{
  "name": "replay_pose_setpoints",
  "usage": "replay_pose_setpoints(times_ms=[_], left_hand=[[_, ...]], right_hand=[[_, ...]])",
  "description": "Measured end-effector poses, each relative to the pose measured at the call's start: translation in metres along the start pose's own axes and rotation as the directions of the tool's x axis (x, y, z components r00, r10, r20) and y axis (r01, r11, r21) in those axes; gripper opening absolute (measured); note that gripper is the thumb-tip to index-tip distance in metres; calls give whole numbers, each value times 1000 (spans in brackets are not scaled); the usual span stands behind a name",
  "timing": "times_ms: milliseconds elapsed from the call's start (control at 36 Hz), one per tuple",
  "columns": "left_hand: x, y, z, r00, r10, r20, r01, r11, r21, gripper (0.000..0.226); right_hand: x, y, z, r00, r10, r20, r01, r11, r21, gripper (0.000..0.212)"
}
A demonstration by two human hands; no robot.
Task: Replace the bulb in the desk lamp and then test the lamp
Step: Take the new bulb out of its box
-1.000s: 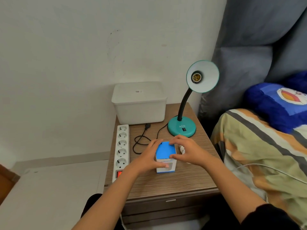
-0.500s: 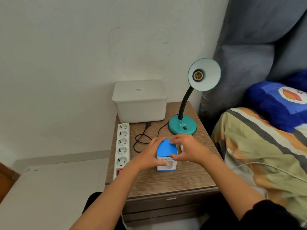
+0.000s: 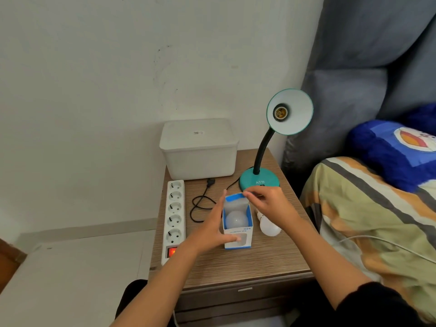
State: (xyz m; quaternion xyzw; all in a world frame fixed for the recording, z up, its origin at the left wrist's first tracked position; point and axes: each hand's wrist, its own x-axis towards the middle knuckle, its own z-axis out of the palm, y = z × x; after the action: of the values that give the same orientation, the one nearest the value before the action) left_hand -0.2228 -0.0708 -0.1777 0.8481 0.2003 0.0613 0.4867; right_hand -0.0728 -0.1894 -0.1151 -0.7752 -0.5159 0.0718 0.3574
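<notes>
A teal desk lamp (image 3: 259, 180) stands at the back right of the wooden nightstand (image 3: 236, 263); its shade faces me and the socket (image 3: 280, 112) holds no bulb. A blue and white bulb box (image 3: 238, 237) stands upright in the middle, its top flap lifted, with a white bulb (image 3: 236, 219) showing inside. My left hand (image 3: 212, 227) grips the box's left side. My right hand (image 3: 266, 204) pinches the raised blue flap at the box's far edge. Another white bulb (image 3: 269, 226) lies on its side just right of the box.
A white power strip (image 3: 175, 208) with a lit red switch runs along the nightstand's left edge. The lamp's black cord and plug (image 3: 210, 182) lie loose beside it. A white lidded bin (image 3: 199, 149) sits at the back. A bed with a striped blanket (image 3: 377, 220) borders the right.
The box's top was closed under both hands; now my right hand has pulled the flap up and back, exposing the bulb inside. The loose bulb beside the box is now visible.
</notes>
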Motion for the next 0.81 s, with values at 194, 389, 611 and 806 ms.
replay_pose_setpoints(times_ms=[194, 389, 611, 806], left_hand=[[-8, 3, 8, 999, 14, -52, -18, 997, -73, 120], [-5, 2, 5, 999, 7, -37, -9, 997, -75, 121], [-3, -2, 8, 999, -6, -36, 3, 996, -85, 121], [-2, -3, 8, 1000, -11, -18, 10, 997, -76, 117]], right_hand=[[26, -2, 7, 981, 191, -20, -189, 979, 74, 26], [13, -5, 5, 948, 228, -224, -195, 967, 162, 22], [-12, -5, 14, 990, 113, 90, -121, 989, 89, 25], [6, -10, 25, 911, 208, 355, -152, 972, -181, 40]])
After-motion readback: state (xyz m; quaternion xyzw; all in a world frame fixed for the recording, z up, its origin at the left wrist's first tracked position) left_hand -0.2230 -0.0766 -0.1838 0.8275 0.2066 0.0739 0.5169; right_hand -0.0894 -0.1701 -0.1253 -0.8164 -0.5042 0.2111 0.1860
